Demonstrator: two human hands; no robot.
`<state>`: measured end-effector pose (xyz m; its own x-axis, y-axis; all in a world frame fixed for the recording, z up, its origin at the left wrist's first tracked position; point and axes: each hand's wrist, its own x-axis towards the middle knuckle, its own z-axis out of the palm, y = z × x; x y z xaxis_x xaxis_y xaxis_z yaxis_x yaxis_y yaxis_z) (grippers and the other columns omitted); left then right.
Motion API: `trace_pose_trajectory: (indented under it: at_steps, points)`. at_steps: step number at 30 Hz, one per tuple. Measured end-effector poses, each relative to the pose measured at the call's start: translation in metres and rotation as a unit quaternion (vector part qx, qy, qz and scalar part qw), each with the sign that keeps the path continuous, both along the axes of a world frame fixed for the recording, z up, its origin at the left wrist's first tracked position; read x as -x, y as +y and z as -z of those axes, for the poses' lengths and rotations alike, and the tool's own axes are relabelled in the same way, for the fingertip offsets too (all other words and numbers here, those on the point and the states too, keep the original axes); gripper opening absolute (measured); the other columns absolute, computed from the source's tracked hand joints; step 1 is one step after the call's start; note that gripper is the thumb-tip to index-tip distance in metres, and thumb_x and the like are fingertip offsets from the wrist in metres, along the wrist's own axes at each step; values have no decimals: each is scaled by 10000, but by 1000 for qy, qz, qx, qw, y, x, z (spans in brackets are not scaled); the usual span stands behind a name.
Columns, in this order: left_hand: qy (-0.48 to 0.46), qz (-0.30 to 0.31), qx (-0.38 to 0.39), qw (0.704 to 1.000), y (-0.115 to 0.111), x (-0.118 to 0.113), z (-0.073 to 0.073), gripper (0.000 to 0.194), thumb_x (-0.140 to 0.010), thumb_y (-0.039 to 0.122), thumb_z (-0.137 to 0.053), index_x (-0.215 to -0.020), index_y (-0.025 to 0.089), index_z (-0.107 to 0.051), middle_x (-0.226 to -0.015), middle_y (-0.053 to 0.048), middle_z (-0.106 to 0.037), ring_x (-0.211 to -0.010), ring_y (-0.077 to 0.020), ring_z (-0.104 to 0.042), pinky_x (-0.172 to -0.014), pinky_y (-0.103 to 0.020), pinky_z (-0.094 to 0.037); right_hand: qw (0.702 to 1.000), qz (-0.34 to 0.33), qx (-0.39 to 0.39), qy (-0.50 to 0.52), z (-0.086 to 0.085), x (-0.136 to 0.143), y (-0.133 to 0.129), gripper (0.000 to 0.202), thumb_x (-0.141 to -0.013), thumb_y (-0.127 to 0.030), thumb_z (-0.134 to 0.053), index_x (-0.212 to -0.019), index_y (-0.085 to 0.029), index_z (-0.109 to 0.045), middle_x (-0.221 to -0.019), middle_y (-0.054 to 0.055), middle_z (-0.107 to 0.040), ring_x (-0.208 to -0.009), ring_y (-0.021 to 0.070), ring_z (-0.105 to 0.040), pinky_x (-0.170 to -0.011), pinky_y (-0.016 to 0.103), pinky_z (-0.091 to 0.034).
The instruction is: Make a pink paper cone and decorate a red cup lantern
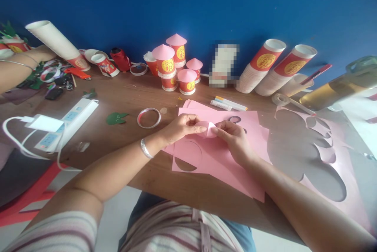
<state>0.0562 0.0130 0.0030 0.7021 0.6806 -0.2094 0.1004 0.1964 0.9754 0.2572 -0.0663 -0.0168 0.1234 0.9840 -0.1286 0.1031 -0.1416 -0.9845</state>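
Between my two hands is a small pink paper cone (208, 128), held above the stacked pink paper sheets (226, 157). My left hand (186, 127) pinches its left side between thumb and fingers. On the other side, my right hand (234, 139) grips the cone's edge with thumb and forefinger. Scissors (235, 119) lie on the sheets just behind my right hand, partly hidden by it. A circle outline shows on the front left sheet. Farther back stand red paper cups (187, 86) topped with pink cone roofs (163, 51).
Leaning cup stacks (266, 61) stand at the back right near a bottle of yellow liquid (330, 91). Cut pink scraps (347, 173) lie at right. Markers (229, 103), a tape roll (149, 118) and a power strip (69, 126) are on the table. Another person's arm (20, 67) reaches in at left.
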Motion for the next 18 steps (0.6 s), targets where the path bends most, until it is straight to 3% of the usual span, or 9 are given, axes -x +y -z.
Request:
trace_pose_trajectory:
  at_steps: [7, 18]
  points:
    - [-15, 12, -23, 1000, -2, -1, 1, 302, -822, 412, -777, -800, 143, -644, -791, -19, -654, -751, -124, -585, -742, -284, -461, 999, 25, -9, 18, -6, 3, -2, 442, -736, -599, -784, -655, -218, -574, -640, -21, -542, -598, 122, -421, -571, 271, -351]
    - [15, 33, -65, 997, -4, -3, 0, 340, -833, 407, -762, -738, 141, -573, -715, 37, -496, -664, -72, -431, -648, -236, -360, 996, 48, 0, 70, -4, 4, -1, 437, -707, -592, -807, -682, -221, -577, -688, -16, -596, -649, 139, -498, -634, 294, -390]
